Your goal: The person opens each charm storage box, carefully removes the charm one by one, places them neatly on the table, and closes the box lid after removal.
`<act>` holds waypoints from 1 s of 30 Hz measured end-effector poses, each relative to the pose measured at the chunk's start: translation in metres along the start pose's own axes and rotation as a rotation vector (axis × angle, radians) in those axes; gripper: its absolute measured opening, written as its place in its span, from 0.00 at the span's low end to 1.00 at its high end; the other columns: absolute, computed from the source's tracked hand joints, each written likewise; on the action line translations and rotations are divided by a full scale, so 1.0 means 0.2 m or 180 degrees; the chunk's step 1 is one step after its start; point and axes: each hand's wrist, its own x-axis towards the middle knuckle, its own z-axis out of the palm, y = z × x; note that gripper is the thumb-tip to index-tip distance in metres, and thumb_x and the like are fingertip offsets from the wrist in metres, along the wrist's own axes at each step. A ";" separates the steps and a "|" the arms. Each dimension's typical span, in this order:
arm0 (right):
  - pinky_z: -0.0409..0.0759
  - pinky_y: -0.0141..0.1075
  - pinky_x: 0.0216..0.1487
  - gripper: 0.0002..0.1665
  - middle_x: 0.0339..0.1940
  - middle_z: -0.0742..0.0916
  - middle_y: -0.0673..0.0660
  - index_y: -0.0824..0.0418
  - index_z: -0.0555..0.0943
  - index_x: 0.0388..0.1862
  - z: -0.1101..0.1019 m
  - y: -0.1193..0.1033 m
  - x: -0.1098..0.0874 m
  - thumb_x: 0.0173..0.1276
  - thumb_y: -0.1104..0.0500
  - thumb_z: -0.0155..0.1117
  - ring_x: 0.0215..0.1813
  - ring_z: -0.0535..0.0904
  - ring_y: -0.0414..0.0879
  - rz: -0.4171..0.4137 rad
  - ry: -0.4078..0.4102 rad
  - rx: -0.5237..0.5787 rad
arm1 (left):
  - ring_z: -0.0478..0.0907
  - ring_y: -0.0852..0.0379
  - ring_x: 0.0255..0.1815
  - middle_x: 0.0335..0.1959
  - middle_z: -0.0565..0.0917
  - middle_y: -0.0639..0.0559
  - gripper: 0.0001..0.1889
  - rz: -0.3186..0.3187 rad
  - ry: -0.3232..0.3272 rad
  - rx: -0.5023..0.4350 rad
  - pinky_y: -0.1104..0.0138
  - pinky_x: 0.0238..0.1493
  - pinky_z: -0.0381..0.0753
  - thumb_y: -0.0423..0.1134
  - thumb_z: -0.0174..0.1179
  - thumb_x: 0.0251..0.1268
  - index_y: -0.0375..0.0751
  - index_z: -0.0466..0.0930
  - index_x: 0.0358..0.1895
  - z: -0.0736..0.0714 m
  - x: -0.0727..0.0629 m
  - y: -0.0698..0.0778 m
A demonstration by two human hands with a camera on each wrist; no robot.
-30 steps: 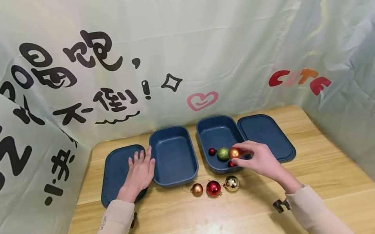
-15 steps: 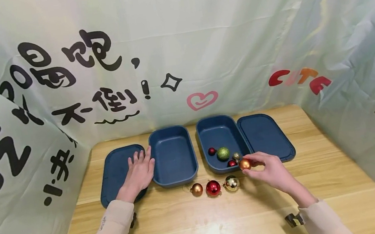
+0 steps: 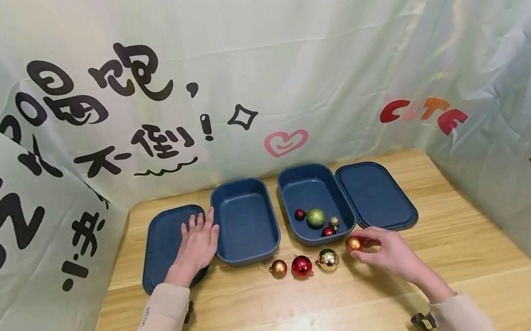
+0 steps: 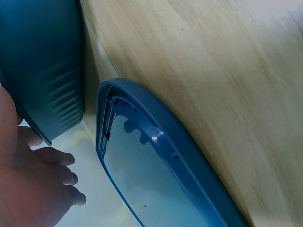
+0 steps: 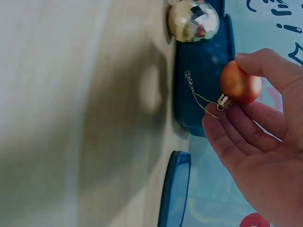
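Observation:
In the head view my right hand [image 3: 391, 252] pinches an orange Christmas bauble [image 3: 353, 243] between thumb and fingers, just in front of the right blue box [image 3: 309, 173]. The right wrist view shows a gold cap and thin string hanging from this bauble [image 5: 240, 84]. My left hand [image 3: 197, 242] has its fingers spread, over the left blue lid [image 3: 167, 242], with the fingertips by the rim of the left blue box [image 3: 244, 218]. Inside the right box lie a green glitter bauble [image 3: 315, 217], two small red baubles [image 3: 300, 214] and a small gold one [image 3: 334, 222].
In front of the boxes, a copper bauble [image 3: 278, 268], a red bauble [image 3: 302, 266] and a mirrored gold bauble [image 3: 328, 259] stand in a row on the wooden table [image 3: 246, 324]. Another blue lid [image 3: 377, 195] lies right of the boxes. Printed cloth [image 3: 333, 67] walls the table's back and sides.
My right hand has carried the orange bauble from over the right box toward me and rightward, past its front rim. The small gold bauble in the box has come into view. The left hand stays put.

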 end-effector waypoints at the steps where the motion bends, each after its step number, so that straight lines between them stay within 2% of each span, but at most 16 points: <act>1: 0.91 0.43 0.46 0.25 0.46 0.91 0.59 0.70 0.88 0.55 0.00 0.01 0.00 0.60 0.63 0.82 0.43 0.89 0.46 0.0030 -0.0024 0.0012 | 0.48 0.22 0.84 0.81 0.59 0.24 0.32 -0.0002 -0.0005 -0.0001 0.27 0.79 0.44 0.49 0.34 0.91 0.40 0.45 0.87 0.00 0.00 0.00; 7: 0.90 0.37 0.45 0.25 0.47 0.92 0.60 0.69 0.88 0.53 0.02 0.05 -0.02 0.58 0.61 0.83 0.43 0.89 0.44 0.0123 -0.0082 -0.0165 | 0.47 0.23 0.85 0.82 0.58 0.24 0.32 -0.0022 -0.0032 -0.0038 0.27 0.79 0.44 0.49 0.34 0.91 0.40 0.46 0.87 -0.01 0.00 0.00; 14: 0.87 0.35 0.46 0.24 0.47 0.93 0.59 0.66 0.90 0.52 0.03 0.07 -0.03 0.57 0.59 0.84 0.46 0.89 0.51 0.0163 -0.0108 -0.0516 | 0.48 0.23 0.84 0.82 0.58 0.24 0.32 -0.0011 -0.0034 -0.0036 0.27 0.79 0.45 0.50 0.34 0.91 0.40 0.45 0.87 -0.01 0.00 0.00; 21: 0.85 0.35 0.44 0.24 0.45 0.93 0.57 0.65 0.90 0.52 0.04 0.08 -0.03 0.57 0.57 0.84 0.44 0.88 0.49 0.0191 -0.0141 -0.0572 | 0.48 0.23 0.84 0.82 0.58 0.24 0.32 -0.0002 -0.0039 -0.0043 0.27 0.79 0.45 0.50 0.33 0.91 0.40 0.45 0.87 0.00 0.00 0.00; 30: 0.85 0.38 0.47 0.24 0.46 0.93 0.57 0.64 0.90 0.53 0.05 0.09 -0.02 0.58 0.57 0.84 0.46 0.88 0.50 0.0200 -0.0207 -0.0660 | 0.48 0.23 0.84 0.82 0.58 0.24 0.32 -0.0009 -0.0022 -0.0061 0.27 0.79 0.45 0.50 0.34 0.91 0.40 0.45 0.87 0.00 0.00 0.00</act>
